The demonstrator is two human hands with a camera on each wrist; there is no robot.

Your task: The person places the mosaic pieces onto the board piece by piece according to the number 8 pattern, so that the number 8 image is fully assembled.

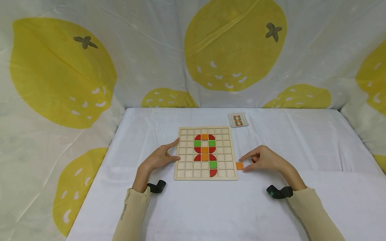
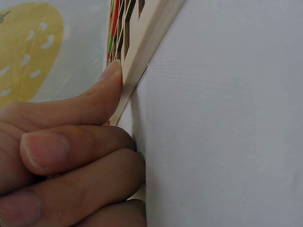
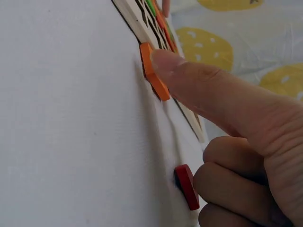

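A wooden grid board (image 1: 224, 162) lies on the white cloth, with red, orange and green tiles forming a figure in its cells. My left hand (image 1: 158, 158) touches the board's left edge with thumb and index finger; in the left wrist view the other fingers are curled. At the board's lower right edge, my right hand (image 1: 266, 159) pinches an orange square tile (image 1: 239, 166) between thumb and index finger. The right wrist view shows the thumb on the orange tile (image 3: 153, 73). A red tile (image 3: 188, 186) appears beside the curled fingers; whether they hold it, I cannot tell.
Behind the board's right corner lies a small pattern card (image 1: 238, 119) with a similar figure. White cloth (image 1: 205, 207) covers the table. A lemon-print curtain (image 1: 150, 50) rises at the back and sides.
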